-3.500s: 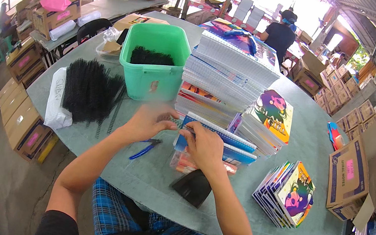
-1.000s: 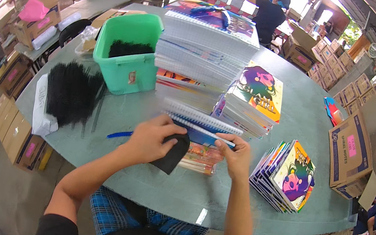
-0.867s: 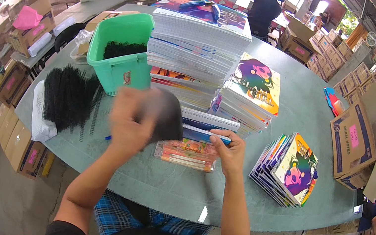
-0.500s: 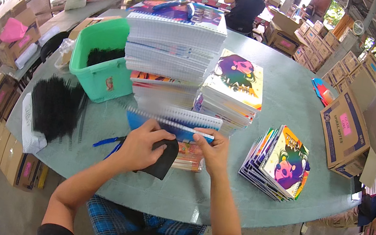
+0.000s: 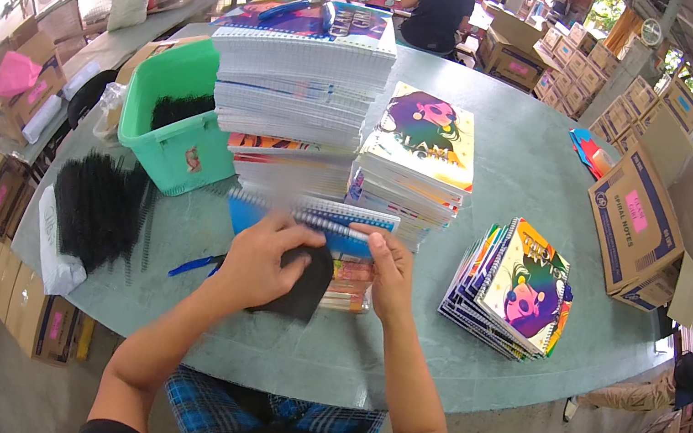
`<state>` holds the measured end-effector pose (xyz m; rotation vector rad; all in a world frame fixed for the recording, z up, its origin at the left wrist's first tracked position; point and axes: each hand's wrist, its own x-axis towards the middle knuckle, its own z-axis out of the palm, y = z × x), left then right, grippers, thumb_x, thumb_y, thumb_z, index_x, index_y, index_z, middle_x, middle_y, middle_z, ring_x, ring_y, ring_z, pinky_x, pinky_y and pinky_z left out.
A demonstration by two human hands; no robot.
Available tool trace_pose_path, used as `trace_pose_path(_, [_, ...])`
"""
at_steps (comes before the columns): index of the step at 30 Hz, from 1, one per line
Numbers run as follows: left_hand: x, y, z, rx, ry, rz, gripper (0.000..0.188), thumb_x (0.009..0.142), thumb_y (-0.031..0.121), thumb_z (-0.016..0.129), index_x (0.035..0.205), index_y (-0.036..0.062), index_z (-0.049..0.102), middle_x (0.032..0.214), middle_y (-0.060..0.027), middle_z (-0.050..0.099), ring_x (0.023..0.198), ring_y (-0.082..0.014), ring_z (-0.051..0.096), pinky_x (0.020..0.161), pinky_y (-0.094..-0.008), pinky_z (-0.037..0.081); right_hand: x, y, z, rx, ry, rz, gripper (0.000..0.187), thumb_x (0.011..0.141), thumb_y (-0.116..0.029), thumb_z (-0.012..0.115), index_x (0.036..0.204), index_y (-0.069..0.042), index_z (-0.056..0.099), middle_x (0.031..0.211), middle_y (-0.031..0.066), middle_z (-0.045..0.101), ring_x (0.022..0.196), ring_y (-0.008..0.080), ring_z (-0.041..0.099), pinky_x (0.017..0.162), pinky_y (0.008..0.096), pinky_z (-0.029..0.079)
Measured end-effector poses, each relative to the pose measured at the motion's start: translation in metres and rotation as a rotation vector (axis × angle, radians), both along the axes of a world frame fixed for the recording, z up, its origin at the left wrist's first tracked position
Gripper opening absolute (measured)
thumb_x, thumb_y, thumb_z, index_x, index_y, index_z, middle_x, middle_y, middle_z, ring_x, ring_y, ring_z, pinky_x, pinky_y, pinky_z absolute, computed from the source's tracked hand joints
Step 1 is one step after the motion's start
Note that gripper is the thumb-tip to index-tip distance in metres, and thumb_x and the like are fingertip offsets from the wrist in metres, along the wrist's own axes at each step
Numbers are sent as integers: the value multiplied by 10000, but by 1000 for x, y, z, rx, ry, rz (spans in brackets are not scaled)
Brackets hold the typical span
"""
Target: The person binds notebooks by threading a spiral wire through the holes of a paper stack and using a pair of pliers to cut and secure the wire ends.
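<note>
A blue-covered notebook [image 5: 249,216] stands tilted in front of the tall stack, a spiral coil running along its upper edge. My left hand [image 5: 264,262] is closed at that edge, fingers on the coil; motion blurs them partly. My right hand [image 5: 390,271] pinches the notebook's right end between thumb and fingers. Below the notebook, beside my left hand, lies a flat black piece with a rounded corner [image 5: 303,288]. A blue-handled tool [image 5: 194,267] lies left of my left wrist, its other end hidden. More notebooks [image 5: 347,291] lie under the one I hold.
Behind my hands rises a tall stack of notebooks [image 5: 301,79]; a shorter stack [image 5: 425,138] stands beside it. Finished-looking spiral notebooks [image 5: 528,290] are piled right. A green bin [image 5: 167,129] and black coils [image 5: 98,205] sit left. An open carton [image 5: 636,231] stands far right.
The notebook has tipped so more of its blue cover and the coil show. My right hand has shifted slightly at its end. The whole view has turned a little.
</note>
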<state>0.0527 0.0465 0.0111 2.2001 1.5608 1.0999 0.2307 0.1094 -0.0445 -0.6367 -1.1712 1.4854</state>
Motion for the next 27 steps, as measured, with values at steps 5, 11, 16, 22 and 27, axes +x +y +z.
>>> trace_pose_path(5, [13,5,5,171,-7,145,290,713,22,644,996,79,623,896,-119,564,838,-264,566,733,-334,454,4,3,-3,-69,-65,80,548,958,-404,347,986,48,656,986,118,628,913,153,559,837,262,420])
trace_pose_path(11, [29,10,17,446,-368,378,233,731,32,652,962,54,627,885,-98,539,851,-269,558,765,-329,451,7,-2,5,-93,-164,-96,530,918,-448,449,962,52,620,924,127,619,806,137,589,718,251,472])
trace_pose_path(16, [32,15,11,257,-124,36,266,728,12,640,993,37,621,865,-122,573,840,-279,558,761,-359,441,3,-5,-2,-180,-75,-113,487,897,-457,505,969,10,621,881,80,596,739,73,533,612,215,409])
trace_pose_path(22, [52,-27,-60,-43,67,-46,269,774,101,614,1043,102,630,948,-139,538,843,-325,557,734,-413,457,19,8,5,110,-345,227,302,907,-294,552,1072,-46,602,1001,93,638,904,125,590,773,252,474])
trace_pose_path(27, [42,-32,-94,158,202,-4,329,753,133,619,1077,75,623,1063,-143,530,992,-321,499,809,-437,422,8,3,-2,211,-127,126,228,855,-66,600,1076,-10,591,1040,113,638,885,119,609,736,242,498])
